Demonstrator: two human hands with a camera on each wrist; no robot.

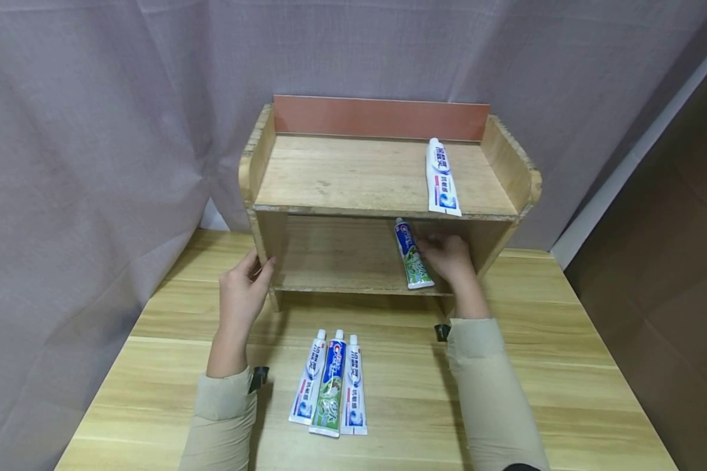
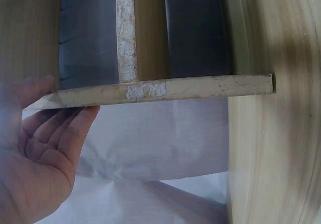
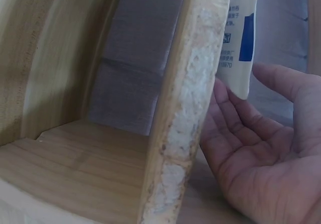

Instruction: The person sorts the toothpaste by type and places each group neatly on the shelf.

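Note:
My left hand (image 1: 242, 291) grips the left side panel (image 2: 200, 87) of a two-tier wooden shelf (image 1: 341, 176), with the thumb on one face and fingers on the other. On the lower tier, my right hand (image 1: 452, 258) holds a blue-and-green toothpaste tube (image 1: 413, 255) near its right edge. The right wrist view shows the white back of this tube (image 3: 235, 48) by the thumb and fingertips, close over the board edge (image 3: 188, 98). The rest of it is cut off there. A white toothpaste tube (image 1: 441, 176) lies on the upper tier, its flat end at the front edge.
On the table (image 1: 153, 405) before the shelf lie a white tube (image 1: 310, 379), a blue-and-green tube (image 1: 331, 386) and another white tube (image 1: 354, 389), side by side with caps toward the shelf. A grey curtain (image 1: 123, 131) hangs behind. A brown panel (image 1: 659, 261) stands at the right.

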